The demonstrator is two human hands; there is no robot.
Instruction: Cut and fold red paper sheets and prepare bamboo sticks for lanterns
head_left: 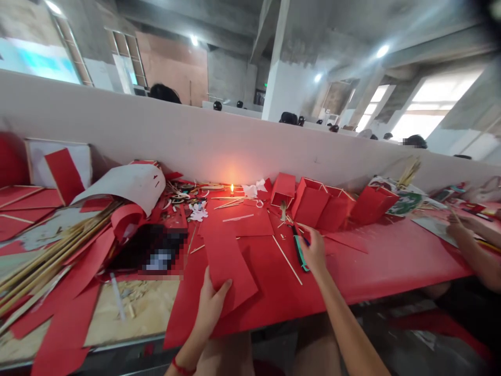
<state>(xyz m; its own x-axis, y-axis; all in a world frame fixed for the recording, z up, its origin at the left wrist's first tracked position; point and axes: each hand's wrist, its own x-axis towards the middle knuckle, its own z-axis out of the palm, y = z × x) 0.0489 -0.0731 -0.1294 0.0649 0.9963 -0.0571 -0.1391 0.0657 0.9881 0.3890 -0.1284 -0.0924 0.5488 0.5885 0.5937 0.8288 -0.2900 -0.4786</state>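
Observation:
My left hand grips the near end of a red paper strip, thumb on top, and tilts it above the red tabletop sheet. Its far end overlaps a flat red paper panel with thin sticks on it. My right hand is half closed beside a green utility knife lying on the red sheet. Something dark blue and slender shows at its fingers, too little to name. A thin wooden stick lies between my hands. Behind my right hand stand red paper boxes with wooden stick frames.
A lit candle burns at the back near the white partition. On the left lie a bundle of bamboo sticks, paper scraps and a dark blurred object. At the right, another person's hand is over the table.

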